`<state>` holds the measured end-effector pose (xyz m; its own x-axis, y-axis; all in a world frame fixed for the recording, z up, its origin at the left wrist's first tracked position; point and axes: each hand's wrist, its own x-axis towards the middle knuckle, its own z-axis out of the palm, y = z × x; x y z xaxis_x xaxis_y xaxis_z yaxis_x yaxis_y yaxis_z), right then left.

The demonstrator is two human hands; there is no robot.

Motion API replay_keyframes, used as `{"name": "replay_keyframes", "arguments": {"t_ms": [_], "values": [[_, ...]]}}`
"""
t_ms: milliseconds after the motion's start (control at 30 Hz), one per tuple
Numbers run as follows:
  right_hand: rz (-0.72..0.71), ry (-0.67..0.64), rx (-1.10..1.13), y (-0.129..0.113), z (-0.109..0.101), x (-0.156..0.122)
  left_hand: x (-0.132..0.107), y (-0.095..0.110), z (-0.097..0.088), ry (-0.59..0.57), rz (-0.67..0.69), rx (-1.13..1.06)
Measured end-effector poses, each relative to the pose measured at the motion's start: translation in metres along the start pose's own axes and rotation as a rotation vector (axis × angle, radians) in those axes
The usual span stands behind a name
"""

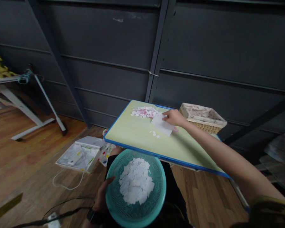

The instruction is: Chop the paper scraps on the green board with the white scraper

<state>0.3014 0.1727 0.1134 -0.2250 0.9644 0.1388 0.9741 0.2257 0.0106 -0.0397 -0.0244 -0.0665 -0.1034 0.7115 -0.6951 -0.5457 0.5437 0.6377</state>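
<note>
The right hand (174, 117) pinches a white sheet (161, 125) between thumb and fingers above the worktop (130, 129), whose surface is pale yellow-green with a blue edge. The sheet slants down from the fingers, over the middle of the worktop's far half; whether its lower edge touches the surface, I cannot tell. Some pink shows on the worktop by the sheet's right side.

The left hand (102, 194) grips the left rim of a teal colander (158, 171), its thumb over the edge and its other fingers hidden. The colander sits at the worktop's near edge, over the person's legs, and holds a heap of white paper scraps (136, 180).

On the worktop, a loose pile of white and pink bits (143, 111) lies near the far edge, left of the sheet, and a few small white pieces (154, 134) lie nearer the middle. A wicker basket (205, 127) with a cloth lining stands at the worktop's far right. On the floor left of the worktop is an open white box (79, 155), with a pale cord (73, 189) beside it.
</note>
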Motion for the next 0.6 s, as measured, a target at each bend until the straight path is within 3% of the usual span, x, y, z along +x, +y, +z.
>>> {"name": "replay_keyframes", "arguments": {"t_ms": [167, 367, 500, 600], "values": [[0.134, 0.006, 0.054, 0.022, -0.002, -0.015, 0.009, -0.005, -0.006, -0.021, -0.001, -0.015], [0.177, 0.113, 0.253, 0.042, -0.027, -0.011, 0.009, -0.004, -0.005, 0.025, 0.044, 0.005], [0.087, 0.177, 0.094, 0.043, -0.034, 0.003, 0.013, -0.008, -0.011, 0.046, 0.096, 0.027], [0.037, 0.15, -0.035, 0.038, -0.021, 0.012, 0.02, -0.014, -0.017, 0.06, 0.156, 0.003]]}}
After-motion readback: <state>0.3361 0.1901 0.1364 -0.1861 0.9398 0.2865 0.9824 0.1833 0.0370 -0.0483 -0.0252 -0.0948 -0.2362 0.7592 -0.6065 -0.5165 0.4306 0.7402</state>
